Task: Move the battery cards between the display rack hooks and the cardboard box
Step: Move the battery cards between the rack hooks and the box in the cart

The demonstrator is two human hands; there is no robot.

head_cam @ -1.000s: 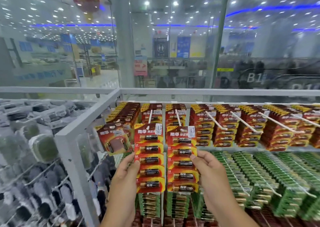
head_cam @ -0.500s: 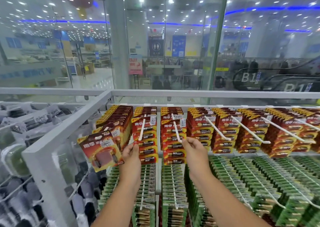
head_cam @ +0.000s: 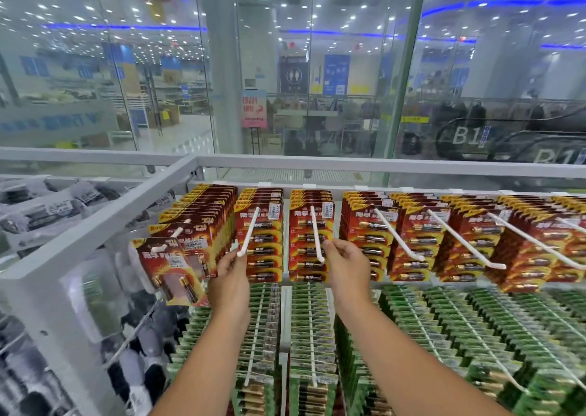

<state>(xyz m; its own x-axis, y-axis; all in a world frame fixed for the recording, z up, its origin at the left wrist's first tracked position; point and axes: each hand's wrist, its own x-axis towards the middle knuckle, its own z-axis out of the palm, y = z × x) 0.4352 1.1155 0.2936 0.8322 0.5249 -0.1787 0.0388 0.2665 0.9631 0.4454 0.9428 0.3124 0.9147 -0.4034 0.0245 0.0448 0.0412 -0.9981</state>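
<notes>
Red and yellow battery cards hang in rows on white hooks along the rack's top rail. My left hand [head_cam: 233, 273] pinches the lower left corner of a long battery card strip [head_cam: 260, 241], just under the tip of its white hook [head_cam: 249, 235]. My right hand [head_cam: 347, 258] pinches the right edge of the neighbouring card strip [head_cam: 306, 247], beside the tip of that strip's hook [head_cam: 317, 235]. Both strips sit back against the stacks behind them. No cardboard box is in view.
A two-battery card [head_cam: 172, 270] hangs at the front of the hook to the left. Green battery cards [head_cam: 444, 336] fill the lower rows. The white rack frame [head_cam: 95, 235] runs along the left, with grey packs beyond. Long bare hooks [head_cam: 459, 235] stick out on the right. Glass wall behind.
Both card strips went from held in front of the rack, onto the two hooks, and slid back against the stacks. My hands followed them up and forward.
</notes>
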